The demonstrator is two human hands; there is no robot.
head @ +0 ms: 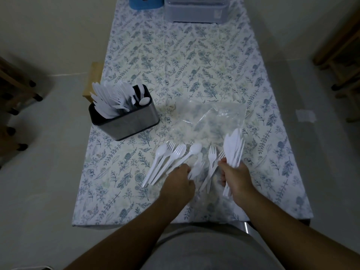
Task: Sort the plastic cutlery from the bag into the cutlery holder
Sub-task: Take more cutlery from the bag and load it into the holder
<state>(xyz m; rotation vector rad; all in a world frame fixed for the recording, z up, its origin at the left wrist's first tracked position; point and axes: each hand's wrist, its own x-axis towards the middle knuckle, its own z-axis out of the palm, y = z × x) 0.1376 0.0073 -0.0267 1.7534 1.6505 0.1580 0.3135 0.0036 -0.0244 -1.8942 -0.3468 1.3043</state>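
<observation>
Far left of the clear plastic bag (208,117), near the table's (194,61) left edge: a metal cutlery holder (128,121) with dark inner dividers, already crowded with white plastic knives, forks and one spoon (144,101), handles down and leaning left. Just left of the bag's near corner, on the floral tablecloth: a fanned row of loose white spoons and forks (165,160), heads pointing away. Overlapping that fan's near ends: the left hand (179,178), knuckles up, fingers curled down onto the handles; exact pinch hidden under the hand. On the bag's near edge, between the two hands: a few more forks (211,158), partly blurred. At the bag's near right corner: the right hand (235,176), fingers wrapped tight around a bundle of white knives (234,147), blades fanned up and away, handle ends poking out below the fist. Bag itself flat, crumpled, seemingly emptied. Beyond the bag, at the table's far end: a blue container (146,1) and a translucent grey box (196,10).
</observation>
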